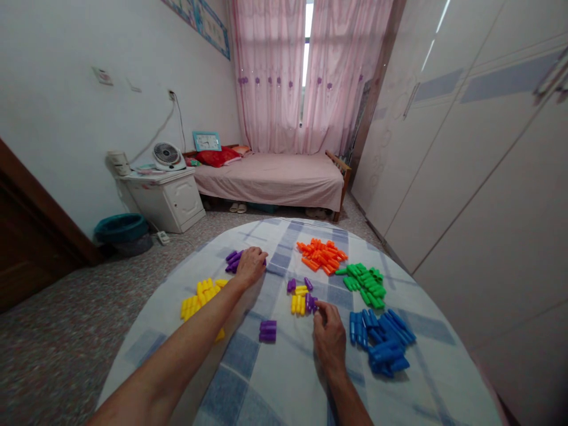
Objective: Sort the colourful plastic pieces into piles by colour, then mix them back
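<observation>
While the left hand [252,264] curls over glossy purple rods [232,261], grip hidden, the half-curled right hand [330,334] meets a purple cluster [309,302] beside smooth yellow rods [297,305], pinch unclear. Orange heap [322,256], green heap [366,284], blue heap [387,340] sit right; rounded counter [426,390], checked cloth [233,355].

We count one left hand [252,264], one right hand [329,336], one heap each of orange pegs [322,255], green pegs [366,284] and blue pegs [386,352], two pink curtains [270,47], one fan [167,154], one clock [207,142].
</observation>
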The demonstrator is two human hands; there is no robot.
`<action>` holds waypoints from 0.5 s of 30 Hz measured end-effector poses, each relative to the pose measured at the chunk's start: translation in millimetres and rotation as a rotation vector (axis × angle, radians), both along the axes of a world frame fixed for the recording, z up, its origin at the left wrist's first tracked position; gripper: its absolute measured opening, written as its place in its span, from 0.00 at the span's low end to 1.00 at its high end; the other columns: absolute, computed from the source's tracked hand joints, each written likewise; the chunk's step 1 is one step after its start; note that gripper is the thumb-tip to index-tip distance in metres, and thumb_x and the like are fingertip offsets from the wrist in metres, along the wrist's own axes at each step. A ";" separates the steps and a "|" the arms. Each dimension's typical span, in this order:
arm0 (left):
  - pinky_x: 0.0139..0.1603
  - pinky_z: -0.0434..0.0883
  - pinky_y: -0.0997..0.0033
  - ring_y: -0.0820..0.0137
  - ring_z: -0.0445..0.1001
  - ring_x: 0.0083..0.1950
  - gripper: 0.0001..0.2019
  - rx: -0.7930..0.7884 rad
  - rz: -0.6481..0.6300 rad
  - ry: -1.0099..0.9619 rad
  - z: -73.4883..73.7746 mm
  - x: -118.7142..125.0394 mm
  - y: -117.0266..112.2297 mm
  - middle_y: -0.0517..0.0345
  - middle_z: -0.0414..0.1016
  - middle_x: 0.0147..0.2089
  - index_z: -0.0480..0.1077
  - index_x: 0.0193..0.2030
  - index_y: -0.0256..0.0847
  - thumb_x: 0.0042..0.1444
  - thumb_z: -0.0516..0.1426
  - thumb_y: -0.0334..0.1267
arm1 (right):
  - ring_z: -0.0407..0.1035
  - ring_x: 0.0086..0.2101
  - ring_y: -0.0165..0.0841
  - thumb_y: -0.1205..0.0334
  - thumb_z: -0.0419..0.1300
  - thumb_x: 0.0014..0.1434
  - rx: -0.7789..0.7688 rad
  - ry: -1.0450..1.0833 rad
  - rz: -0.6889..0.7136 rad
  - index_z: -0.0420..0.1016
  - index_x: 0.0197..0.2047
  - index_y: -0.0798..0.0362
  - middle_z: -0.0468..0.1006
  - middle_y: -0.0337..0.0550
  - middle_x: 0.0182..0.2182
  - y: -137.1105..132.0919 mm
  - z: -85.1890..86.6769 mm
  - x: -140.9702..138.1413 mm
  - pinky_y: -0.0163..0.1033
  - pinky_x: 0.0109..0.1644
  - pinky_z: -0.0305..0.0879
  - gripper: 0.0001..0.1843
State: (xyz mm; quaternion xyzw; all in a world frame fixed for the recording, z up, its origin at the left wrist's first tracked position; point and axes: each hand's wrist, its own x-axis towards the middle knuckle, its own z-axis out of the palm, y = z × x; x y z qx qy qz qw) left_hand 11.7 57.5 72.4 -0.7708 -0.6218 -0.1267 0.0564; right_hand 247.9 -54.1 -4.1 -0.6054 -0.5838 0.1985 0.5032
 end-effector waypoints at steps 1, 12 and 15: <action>0.53 0.62 0.60 0.59 0.66 0.52 0.10 0.002 0.003 0.017 -0.8 -5.2 -0.9 0.49 0.72 0.44 0.72 0.40 0.40 0.51 0.55 0.30 | 0.68 0.43 0.37 0.62 0.49 0.55 -0.005 -0.006 0.002 0.72 0.42 0.52 0.74 0.45 0.40 0.1 -0.1 0.0 0.41 0.49 0.61 0.15; 0.58 0.62 0.61 0.62 0.64 0.57 0.12 0.047 -0.112 -0.031 -13.6 11.7 -9.5 0.48 0.69 0.53 0.72 0.45 0.40 0.53 0.55 0.34 | 0.68 0.42 0.36 0.63 0.49 0.54 -0.003 -0.001 -0.007 0.73 0.42 0.52 0.74 0.45 0.40 -1.2 4.9 -1.9 0.40 0.49 0.62 0.15; 0.57 0.63 0.67 0.65 0.67 0.55 0.15 -0.087 -0.324 -0.135 -16.2 33.7 -15.0 0.51 0.70 0.53 0.71 0.47 0.41 0.51 0.58 0.34 | 0.68 0.42 0.36 0.63 0.49 0.54 -0.003 0.005 -0.003 0.72 0.41 0.52 0.74 0.45 0.39 -1.5 5.4 -2.0 0.40 0.49 0.62 0.15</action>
